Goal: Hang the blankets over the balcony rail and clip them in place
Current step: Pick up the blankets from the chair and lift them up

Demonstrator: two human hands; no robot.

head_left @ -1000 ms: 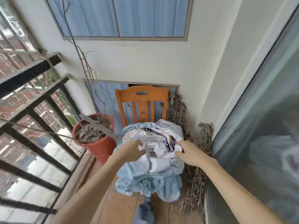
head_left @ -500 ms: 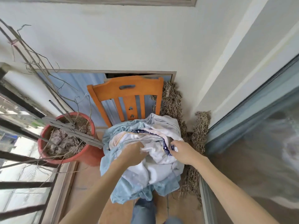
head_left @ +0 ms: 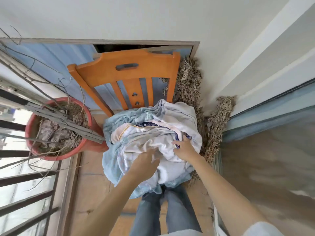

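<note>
The right grip (head_left: 185, 149) lay wide, fingers spread flat on top of the blankets (head_left: 150, 133), holding nothing that could be seen. The left grip (head_left: 146, 160), just beside it, was blurred; its fingers looked loosely straight on the white layer, but whether they had pinched any cloth could not be told.

Under both grips the blankets sat in one crumpled heap on the chair (head_left: 126, 68), white, pale blue and a dark patterned one folded into each other. That tangle was probably the first hazard: a pull on a single layer would likely drag its neighbours along and tip the heap onto the floor (head_left: 92, 176). A pale blue hem already hung below the grips, close to the person's legs (head_left: 153, 215), where it could be trodden on.

Left of the grips stood the pot (head_left: 51, 156), full of dry twigs, between the chair and the rail (head_left: 25, 179). Cloth swung that way might snag or pull it over. Right of the grips, dried plants (head_left: 187, 86) touched the heap and might shed onto it. No clips were in view.
</note>
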